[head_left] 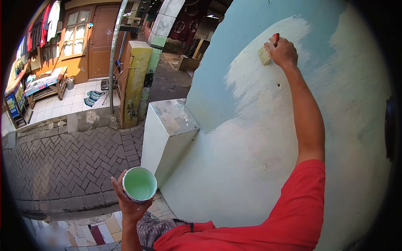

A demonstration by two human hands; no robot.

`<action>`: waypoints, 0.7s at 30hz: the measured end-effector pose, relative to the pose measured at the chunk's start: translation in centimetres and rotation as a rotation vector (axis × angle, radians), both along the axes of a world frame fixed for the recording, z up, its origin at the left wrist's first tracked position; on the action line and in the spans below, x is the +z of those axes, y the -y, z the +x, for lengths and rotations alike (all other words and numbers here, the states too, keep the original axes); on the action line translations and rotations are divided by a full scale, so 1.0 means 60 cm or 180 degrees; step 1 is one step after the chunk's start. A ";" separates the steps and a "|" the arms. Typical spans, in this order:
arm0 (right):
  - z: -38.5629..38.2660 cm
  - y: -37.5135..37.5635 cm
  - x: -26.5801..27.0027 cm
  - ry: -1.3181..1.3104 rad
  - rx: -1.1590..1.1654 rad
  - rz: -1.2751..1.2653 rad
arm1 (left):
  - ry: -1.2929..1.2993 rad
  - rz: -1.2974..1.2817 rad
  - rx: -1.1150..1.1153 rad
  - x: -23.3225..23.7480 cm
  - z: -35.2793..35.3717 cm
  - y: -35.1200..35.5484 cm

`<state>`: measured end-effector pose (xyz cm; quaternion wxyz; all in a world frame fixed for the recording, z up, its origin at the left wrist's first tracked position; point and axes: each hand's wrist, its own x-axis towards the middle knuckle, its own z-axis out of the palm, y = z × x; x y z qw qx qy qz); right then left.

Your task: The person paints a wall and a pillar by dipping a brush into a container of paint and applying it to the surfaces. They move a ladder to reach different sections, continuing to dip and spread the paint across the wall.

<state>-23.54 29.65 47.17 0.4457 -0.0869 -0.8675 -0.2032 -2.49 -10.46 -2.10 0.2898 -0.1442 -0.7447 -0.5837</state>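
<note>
High on the wall [234, 167], my right hand [284, 53] is closed on the red handle of a paintbrush [264, 56]. Its pale bristles touch the wall on a patch of wet-looking, light paint, with blue surface above and to the left of it. My left hand [133, 208] holds a small white-rimmed tub [140, 184] of light green paint from below and its left side, low in the view. The tub is upright, its opening facing up towards the camera.
A low pillar [167, 129] juts out left of the wall. Beyond lie a brick-paved path [71, 163], a yellow post [136, 83], a tiled porch with a bench [46, 83], a door [102, 42] and hanging clothes. Mosaic tiles [104, 230] cover the ground below.
</note>
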 end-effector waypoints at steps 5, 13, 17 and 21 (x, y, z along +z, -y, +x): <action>0.035 -0.009 0.138 -0.1080 -0.0329 0.2050 | 0.0046 -0.0136 0.0001 -0.005 0.003 -0.004; -0.029 -0.006 -0.251 0.0600 0.0436 0.2112 | -0.0031 -0.0219 -0.0149 -0.002 -0.001 -0.006; -0.030 0.032 -0.422 0.1501 0.1005 0.0855 | -0.0034 -0.0214 -0.0094 0.007 -0.003 -0.007; -0.038 0.056 -0.471 0.1624 0.1232 -0.0301 | -0.0123 -0.0198 0.0016 0.012 -0.002 -0.004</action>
